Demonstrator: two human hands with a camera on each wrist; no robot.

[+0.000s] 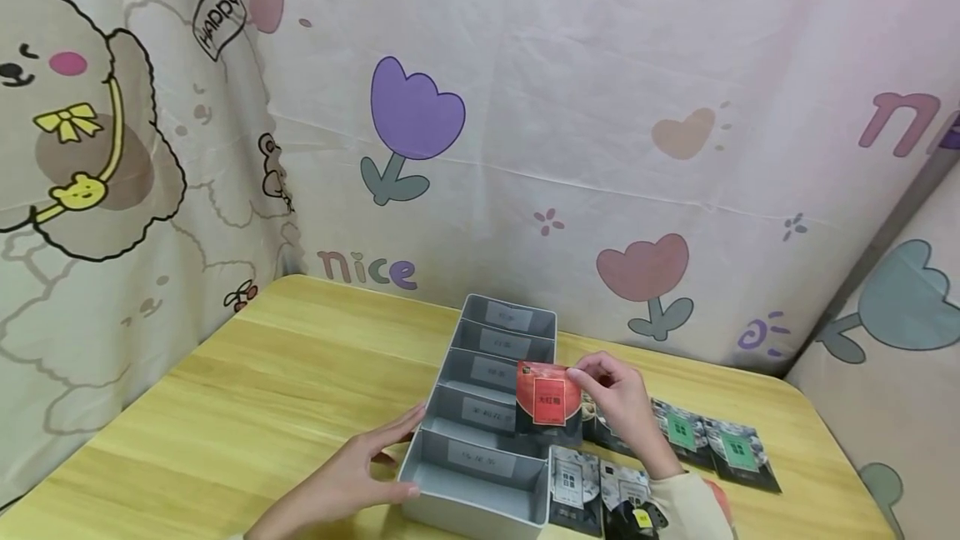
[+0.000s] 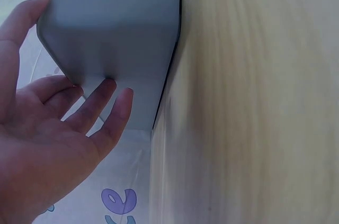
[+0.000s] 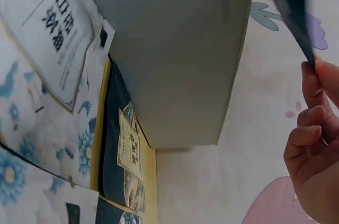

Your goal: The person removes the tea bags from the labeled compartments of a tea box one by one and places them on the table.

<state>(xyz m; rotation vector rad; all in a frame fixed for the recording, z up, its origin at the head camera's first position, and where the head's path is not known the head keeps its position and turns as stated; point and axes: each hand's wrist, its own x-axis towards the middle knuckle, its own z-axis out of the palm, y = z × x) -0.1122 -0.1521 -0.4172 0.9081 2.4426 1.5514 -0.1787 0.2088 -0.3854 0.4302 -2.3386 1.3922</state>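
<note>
A long grey box (image 1: 468, 515) with several labelled compartments stands on the table. My left hand (image 1: 352, 469) touches its left side near the front corner; in the left wrist view the fingers (image 2: 100, 105) rest against the wall and the thumb reaches the rim. With thumb and fingertips my right hand (image 1: 621, 398) pinches the upper right edge of a red and black tea packet (image 1: 549, 402). That packet is upright over the box's right side, in front of the middle compartments. The right wrist view shows it edge-on as a dark strip (image 3: 291, 12).
To the right of the box lie white-labelled packets (image 1: 573, 486) and green-labelled packets (image 1: 738, 450). A cream-labelled packet (image 3: 130, 150) lies beside the box wall in the right wrist view. Printed curtains (image 1: 480, 190) hang behind the wooden table (image 1: 225, 415).
</note>
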